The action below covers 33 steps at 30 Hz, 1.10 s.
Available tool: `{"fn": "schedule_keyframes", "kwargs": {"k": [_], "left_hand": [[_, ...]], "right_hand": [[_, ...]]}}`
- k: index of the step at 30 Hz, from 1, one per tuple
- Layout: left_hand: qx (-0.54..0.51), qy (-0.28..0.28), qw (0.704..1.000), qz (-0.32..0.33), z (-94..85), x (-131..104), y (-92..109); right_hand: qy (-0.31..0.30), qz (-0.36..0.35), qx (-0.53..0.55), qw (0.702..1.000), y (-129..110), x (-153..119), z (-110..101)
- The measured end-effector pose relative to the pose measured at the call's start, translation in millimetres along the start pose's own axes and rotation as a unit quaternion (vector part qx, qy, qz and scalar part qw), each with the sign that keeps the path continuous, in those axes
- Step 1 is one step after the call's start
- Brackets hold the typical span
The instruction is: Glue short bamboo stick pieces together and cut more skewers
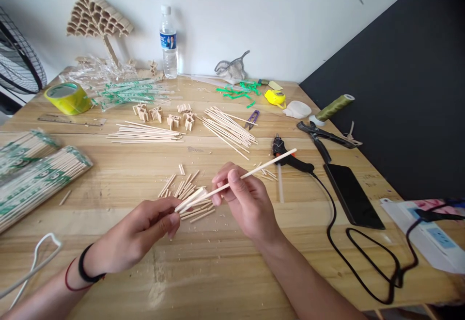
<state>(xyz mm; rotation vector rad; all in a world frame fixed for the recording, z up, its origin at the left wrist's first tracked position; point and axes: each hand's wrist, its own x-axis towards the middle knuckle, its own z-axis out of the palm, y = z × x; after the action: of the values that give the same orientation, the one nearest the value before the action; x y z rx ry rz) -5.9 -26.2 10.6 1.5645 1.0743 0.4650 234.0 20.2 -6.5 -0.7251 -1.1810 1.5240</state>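
Observation:
My right hand (250,208) pinches a long, thin wooden stick (271,166) between thumb and fingers. The stick slants down to the left, its lower end meeting the short pieces at my other hand. Closed at the fingertips, my left hand (141,228) grips a few short wooden sticks (189,200) laid side by side; a whitish patch shows at their far end. Whether the long stick touches them or only overlaps them I cannot tell. Just beyond and beneath both hands lie several loose cut sticks (187,185) on the wooden table (203,271).
Farther back are long-stick piles (228,128), glued stick blocks (174,121) and purple snips (252,120). A black glue gun (292,160) trails its cable on the right, near pliers (316,140) and a phone (352,194). Packaged sticks (47,184) lie left; a bottle (169,43) stands behind.

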Motion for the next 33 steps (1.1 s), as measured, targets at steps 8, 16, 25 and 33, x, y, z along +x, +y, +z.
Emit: {"fn": "schedule_keyframes", "kwargs": {"k": [8,16,25,33], "left_hand": [[0.003,-0.014,1.000,0.019,1.9,0.4,-1.6],[0.017,-0.028,0.999,0.023,3.5,1.7,0.7],[0.091,0.028,0.995,0.012,2.5,2.6,2.0],[0.199,0.124,0.966,0.112,6.6,2.8,-2.7]], "right_hand": [[-0.014,-0.029,-0.124,0.992,-2.6,-2.6,5.3],[-0.054,0.000,-0.103,0.993,1.2,-3.9,4.9],[-0.080,0.047,-0.085,0.992,0.6,-1.6,10.0],[-0.096,-0.006,-0.085,0.992,12.0,-2.5,16.6]]}}
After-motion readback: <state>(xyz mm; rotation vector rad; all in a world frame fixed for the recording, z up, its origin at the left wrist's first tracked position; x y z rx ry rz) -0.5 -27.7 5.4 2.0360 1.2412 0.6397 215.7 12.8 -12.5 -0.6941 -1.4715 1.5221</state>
